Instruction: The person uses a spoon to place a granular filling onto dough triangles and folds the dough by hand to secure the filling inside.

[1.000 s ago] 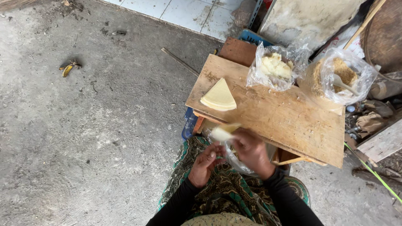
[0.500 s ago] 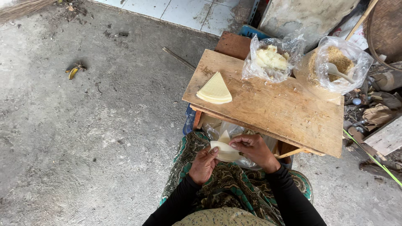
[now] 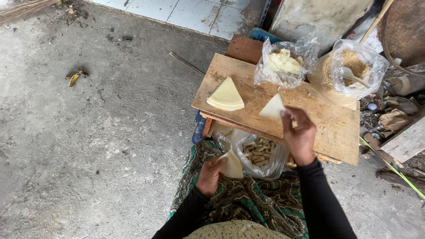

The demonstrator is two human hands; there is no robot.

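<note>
While the left hand [image 3: 211, 173] was closed on one triangular wrapper [image 3: 232, 165] over the lap, a second wrapper [image 3: 272, 107] was pinched by the right hand [image 3: 300, 135] above the wooden board [image 3: 283, 110]; it was best laid flat, clear of the stack [image 3: 226, 95].

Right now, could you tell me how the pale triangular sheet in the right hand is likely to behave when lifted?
The triangular sheet, pinched by the right hand at one corner, looks thin and light. It probably flexes rather than stays rigid, and might tear if tugged.
</note>
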